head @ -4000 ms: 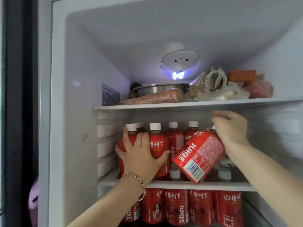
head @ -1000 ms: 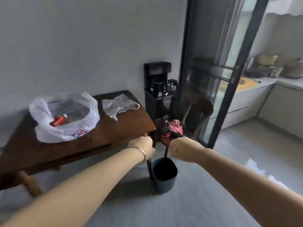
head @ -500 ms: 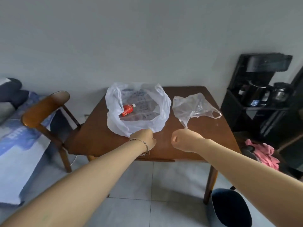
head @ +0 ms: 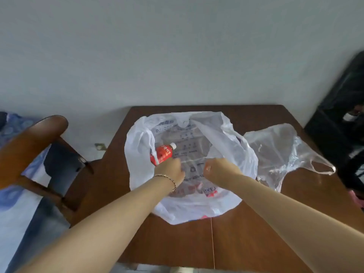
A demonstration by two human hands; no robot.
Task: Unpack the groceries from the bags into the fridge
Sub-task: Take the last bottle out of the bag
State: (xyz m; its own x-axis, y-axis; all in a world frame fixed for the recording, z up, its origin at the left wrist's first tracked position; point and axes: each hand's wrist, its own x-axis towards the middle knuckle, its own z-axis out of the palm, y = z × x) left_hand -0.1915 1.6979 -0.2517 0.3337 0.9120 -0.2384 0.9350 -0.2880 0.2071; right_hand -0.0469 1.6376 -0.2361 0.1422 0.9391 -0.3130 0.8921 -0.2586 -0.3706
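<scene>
An open white plastic bag [head: 232, 146] lies on the brown wooden table [head: 246, 243]. Inside it, at the left, a red juice bottle [head: 163, 153] with a white cap lies on its side. My left hand [head: 170, 173], with a bracelet on the wrist, is inside the bag's mouth against the bottle's lower end. Its fingers are hidden behind the back of the hand. My right hand [head: 217, 171] hovers over the middle of the bag with its fingers curled in. An empty clear plastic bag [head: 279, 152] lies to the right.
A wooden chair [head: 33, 138] stands left of the table, with blue and white bedding [head: 13, 209] beyond it. A dark appliance stand [head: 346, 123] is at the right edge. A grey wall runs behind the table.
I have turned from the fridge to the table and come close. Both hands have moved forward from the table's front edge into the white bag, the left one reaching the bottle.
</scene>
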